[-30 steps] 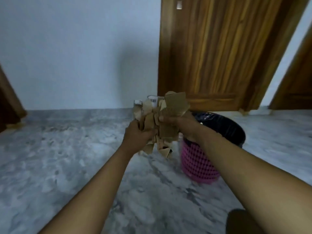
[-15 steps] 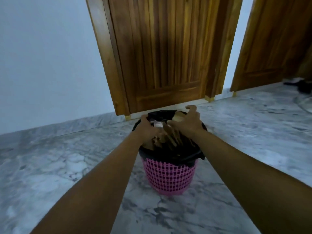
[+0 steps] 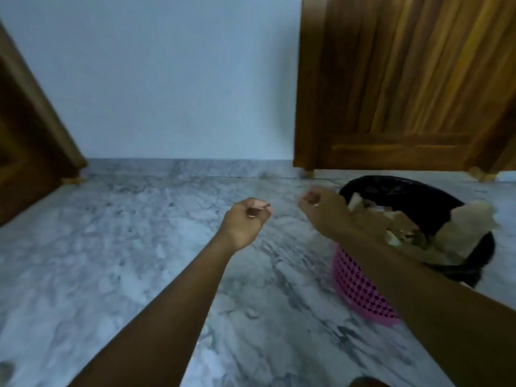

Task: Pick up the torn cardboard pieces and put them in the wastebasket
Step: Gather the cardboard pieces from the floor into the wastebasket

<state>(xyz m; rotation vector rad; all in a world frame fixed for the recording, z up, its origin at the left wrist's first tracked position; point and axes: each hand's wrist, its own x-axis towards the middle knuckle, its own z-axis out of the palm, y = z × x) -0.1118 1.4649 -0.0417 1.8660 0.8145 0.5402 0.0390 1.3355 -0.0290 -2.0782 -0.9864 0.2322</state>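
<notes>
Marble floor (image 3: 139,247), right side: cardboard pieces (image 3: 402,224) sit in wastebasket (image 3: 360,291).
Grip: left hand (image 3: 245,219) and right hand (image 3: 321,210) clenched, holding nothing; task appears complete.

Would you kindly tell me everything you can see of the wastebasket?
The wastebasket is a round pink basket with a lattice wall, plastic by its look, lined with a black bag folded out over the rim. It stands on the grey marble floor near the wooden door. Torn cardboard pieces fill it to the top, and one large pale piece hangs over its right rim. The right forearm crosses in front of it; contact cannot be told.
</notes>
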